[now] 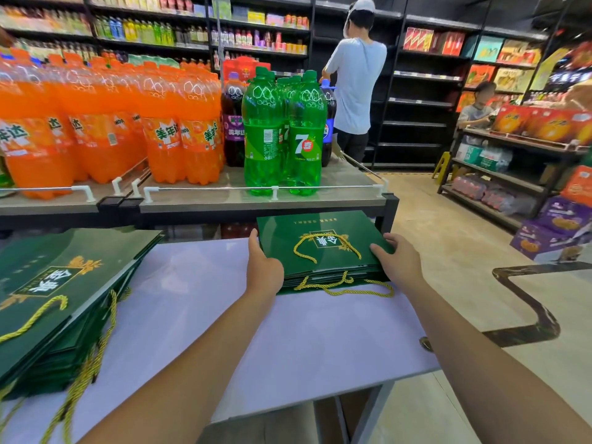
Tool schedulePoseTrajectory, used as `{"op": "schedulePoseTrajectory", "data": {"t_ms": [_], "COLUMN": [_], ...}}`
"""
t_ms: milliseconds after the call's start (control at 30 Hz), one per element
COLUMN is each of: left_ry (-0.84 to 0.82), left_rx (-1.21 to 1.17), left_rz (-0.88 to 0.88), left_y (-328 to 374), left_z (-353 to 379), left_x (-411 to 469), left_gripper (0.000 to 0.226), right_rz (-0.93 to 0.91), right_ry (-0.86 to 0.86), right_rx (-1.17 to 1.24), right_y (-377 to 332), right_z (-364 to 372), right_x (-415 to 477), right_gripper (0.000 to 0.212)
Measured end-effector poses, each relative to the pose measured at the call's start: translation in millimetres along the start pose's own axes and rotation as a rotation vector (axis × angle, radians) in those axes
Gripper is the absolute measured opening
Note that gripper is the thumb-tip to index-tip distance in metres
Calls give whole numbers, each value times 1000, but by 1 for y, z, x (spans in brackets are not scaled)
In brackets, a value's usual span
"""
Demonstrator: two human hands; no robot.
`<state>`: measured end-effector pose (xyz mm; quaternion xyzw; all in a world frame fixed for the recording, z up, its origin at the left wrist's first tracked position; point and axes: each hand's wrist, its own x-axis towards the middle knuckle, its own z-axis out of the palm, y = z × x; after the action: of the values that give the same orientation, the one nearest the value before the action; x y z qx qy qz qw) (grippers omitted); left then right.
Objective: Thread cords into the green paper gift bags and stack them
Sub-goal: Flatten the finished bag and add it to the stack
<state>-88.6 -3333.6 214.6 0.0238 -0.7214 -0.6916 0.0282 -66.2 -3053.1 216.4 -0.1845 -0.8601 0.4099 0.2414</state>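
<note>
Fingers (276, 265) of your left hand (264, 269) curl round the bag stack's (320, 232) left edge, right hand (398, 262) resting straight-fingered on top, centre frame, evidently to square it.

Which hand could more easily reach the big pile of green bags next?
Probably the left hand: it holds the small stack's left edge, nearer the big pile; the right hand rests on its right side.
</note>
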Motion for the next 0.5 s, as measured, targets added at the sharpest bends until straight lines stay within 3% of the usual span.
{"op": "schedulePoseTrajectory", "data": {"t_ms": [100, 267, 400, 500], "left_ry": [-11, -263, -218, -184], "left_rx": [115, 400, 585, 630], "left_rz": [58, 139, 222, 275], "left_y": [11, 5, -10, -13], "left_z": [-1, -33, -46, -46], "left_x": [-10, -20, -20, -20], "left_gripper": [67, 64, 64, 65], "right_rz": [-38, -136, -276, -267], "right_ry": [-52, -348, -348, -312], "right_rx": [-21, -80, -217, -229], "right_y": [-1, 9, 13, 14], "right_z": [-3, -18, -19, -18], "right_x": [1, 8, 8, 4], "right_gripper": [59, 104, 87, 91]}}
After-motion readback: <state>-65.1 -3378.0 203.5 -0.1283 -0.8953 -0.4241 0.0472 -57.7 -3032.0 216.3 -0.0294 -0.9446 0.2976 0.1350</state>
